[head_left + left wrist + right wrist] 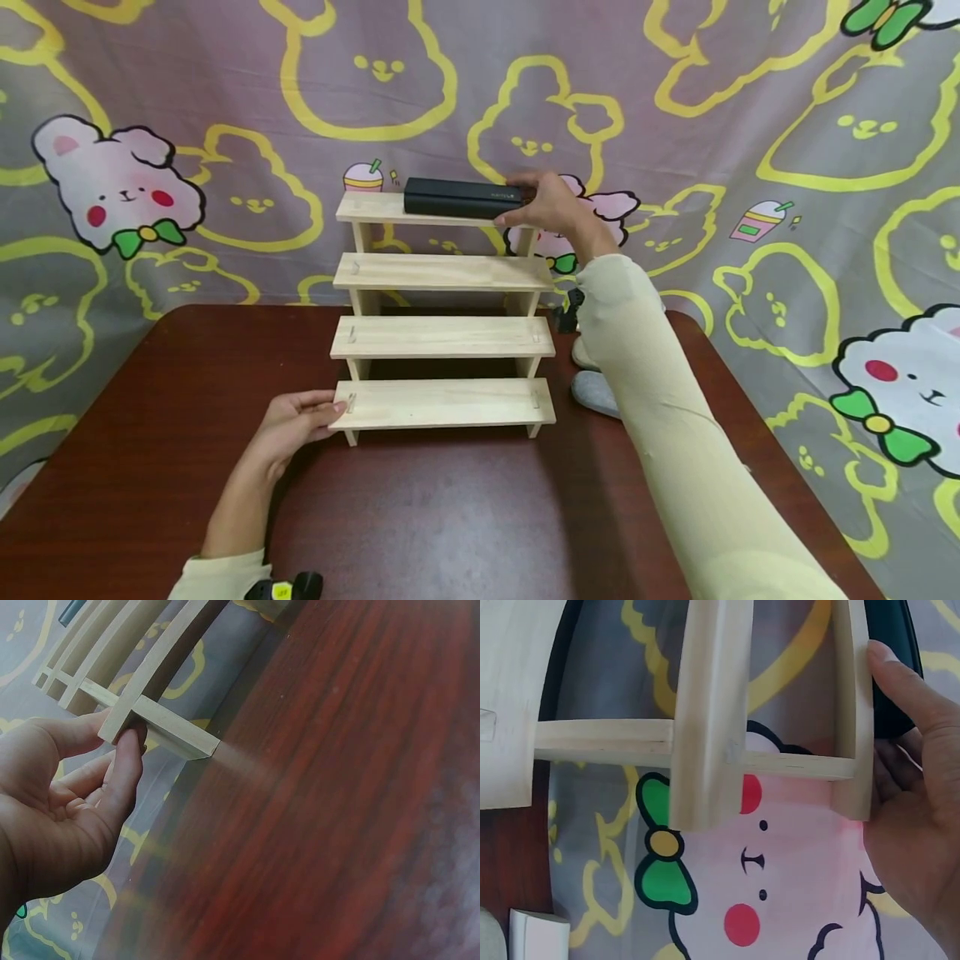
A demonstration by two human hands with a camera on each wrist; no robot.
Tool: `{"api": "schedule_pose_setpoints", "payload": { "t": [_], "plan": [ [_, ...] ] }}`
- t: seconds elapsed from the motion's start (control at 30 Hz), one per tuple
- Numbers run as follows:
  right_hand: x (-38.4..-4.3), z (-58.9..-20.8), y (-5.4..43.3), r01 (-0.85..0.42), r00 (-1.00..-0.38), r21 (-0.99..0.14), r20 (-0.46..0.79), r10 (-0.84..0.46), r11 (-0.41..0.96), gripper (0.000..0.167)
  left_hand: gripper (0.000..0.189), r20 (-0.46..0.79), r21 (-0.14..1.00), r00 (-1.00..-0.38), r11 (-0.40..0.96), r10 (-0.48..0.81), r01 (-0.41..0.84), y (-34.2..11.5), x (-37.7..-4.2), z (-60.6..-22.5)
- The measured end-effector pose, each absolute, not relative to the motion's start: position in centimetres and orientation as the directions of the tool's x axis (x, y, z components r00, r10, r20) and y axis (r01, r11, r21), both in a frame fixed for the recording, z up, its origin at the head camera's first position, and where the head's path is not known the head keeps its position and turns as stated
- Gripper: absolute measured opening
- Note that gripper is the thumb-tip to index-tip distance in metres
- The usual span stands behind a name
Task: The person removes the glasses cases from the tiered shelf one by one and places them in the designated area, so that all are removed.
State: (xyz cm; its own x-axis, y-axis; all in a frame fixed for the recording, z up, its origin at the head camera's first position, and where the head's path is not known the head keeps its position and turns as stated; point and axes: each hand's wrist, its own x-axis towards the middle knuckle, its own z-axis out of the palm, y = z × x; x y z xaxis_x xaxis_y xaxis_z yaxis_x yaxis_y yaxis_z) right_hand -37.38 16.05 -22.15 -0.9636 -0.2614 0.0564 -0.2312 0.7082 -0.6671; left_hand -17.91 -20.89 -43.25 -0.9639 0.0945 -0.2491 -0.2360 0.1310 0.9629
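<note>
A four-tier wooden step shelf (442, 404) stands on the dark red-brown table. On its top tier lies a long black box (457, 198) with small lettering near its right end. My right hand (551, 204) grips that right end, thumb in front and fingers behind; the right wrist view shows the thumb along the dark box (895, 671) just over the top board. At the lowest tier, my left hand (296, 425) pinches the left end of the board. In the left wrist view the thumb and fingers hold the board's corner (120, 724) from both sides.
Right of the shelf, partly behind my right sleeve, lie a grey rounded object (595, 393) and a paler one (583, 354). A white box-like item (540, 934) shows in the right wrist view. A patterned curtain (225, 125) hangs right behind the table (187, 400).
</note>
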Motion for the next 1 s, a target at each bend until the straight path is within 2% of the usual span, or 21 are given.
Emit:
{"api": "schedule_pose_setpoints", "payload": {
  "t": [0.57, 1.0],
  "plan": [
    [-37.2, -23.1, 17.2, -0.207, -0.978, -0.735, 0.143, -0.151, 0.645, 0.07, 0.058, -0.25, 0.962, -0.963, 0.136, 0.099, -0.236, -20.7, -17.8, -42.8],
    [-35.9, -23.4, 19.0, -0.294, -0.956, -0.746, 0.224, -0.189, 0.598, 0.06, 0.058, -0.251, 0.961, -0.964, 0.143, 0.088, -0.237, -20.6, -17.5, -42.8]
  ]
}}
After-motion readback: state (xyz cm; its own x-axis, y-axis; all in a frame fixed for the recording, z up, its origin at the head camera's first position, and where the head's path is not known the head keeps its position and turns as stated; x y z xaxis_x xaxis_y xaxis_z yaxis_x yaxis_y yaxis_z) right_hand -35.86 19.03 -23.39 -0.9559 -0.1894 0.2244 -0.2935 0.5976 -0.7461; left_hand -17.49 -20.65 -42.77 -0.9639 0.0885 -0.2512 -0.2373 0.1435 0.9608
